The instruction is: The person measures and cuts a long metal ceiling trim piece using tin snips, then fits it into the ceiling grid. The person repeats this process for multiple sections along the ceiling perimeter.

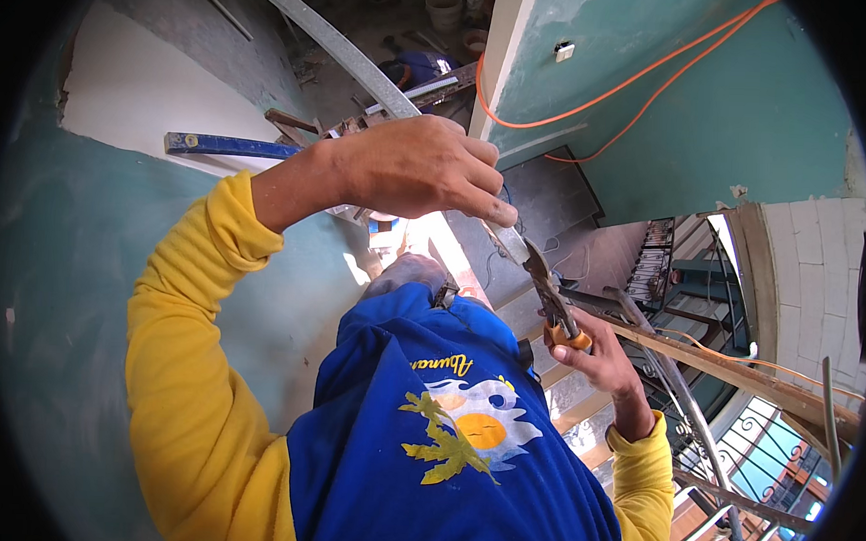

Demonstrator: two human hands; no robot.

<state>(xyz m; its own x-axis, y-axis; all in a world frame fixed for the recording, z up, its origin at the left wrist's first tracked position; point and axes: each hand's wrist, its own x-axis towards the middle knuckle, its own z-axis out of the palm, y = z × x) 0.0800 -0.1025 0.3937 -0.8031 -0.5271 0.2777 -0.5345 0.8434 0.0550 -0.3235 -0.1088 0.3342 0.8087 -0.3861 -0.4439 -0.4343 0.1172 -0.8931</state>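
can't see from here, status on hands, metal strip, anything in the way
Left hand holding metal strip. Right hand gripping orange-handled pliers, jaws at strip's end. Nothing visibly blocking them.

Strong light burns out a white patch [448,252] near the middle, while the room [403,26] at the top sits in dim shadow. The left hand [422,165], right hand [604,355] and pliers [550,292] look fairly sharp. Lines curve near the round rim, and black fills the corners.
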